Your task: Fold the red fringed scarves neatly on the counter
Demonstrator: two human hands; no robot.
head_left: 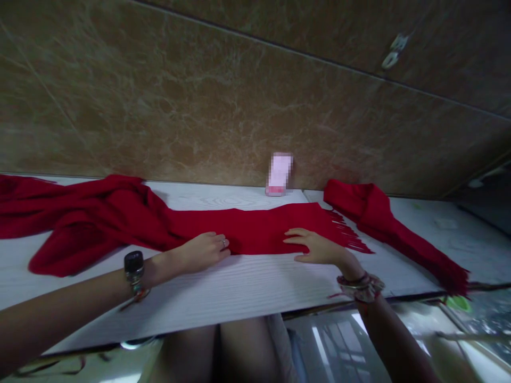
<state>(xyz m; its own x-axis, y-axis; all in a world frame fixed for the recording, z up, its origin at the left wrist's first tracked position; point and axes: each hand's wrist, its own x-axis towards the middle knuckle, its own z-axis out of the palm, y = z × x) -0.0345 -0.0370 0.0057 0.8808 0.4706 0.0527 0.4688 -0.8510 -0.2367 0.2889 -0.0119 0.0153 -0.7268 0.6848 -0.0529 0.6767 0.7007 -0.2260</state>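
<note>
A red scarf (pixel 255 231) lies stretched along the white wood-grain table, with a fringe at its right end. At its near edge my left hand (pixel 204 252) is closed, fingers together and bent over the cloth; a ring and a dark watch show on that arm. My right hand (pixel 317 248) rests on the cloth close to the fringe, fingers spread and palm down, with bracelets and a scrunchie at the wrist. To the left, the red cloth (pixel 99 218) is bunched in loose folds.
A folded red scarf (pixel 371 210) with a fringed end slants across the table at right. Against the brown marbled wall (pixel 199 101) stands a pink, blurred-out object (pixel 279 174). The table's (pixel 239 287) front edge runs just above my legs (pixel 235 351).
</note>
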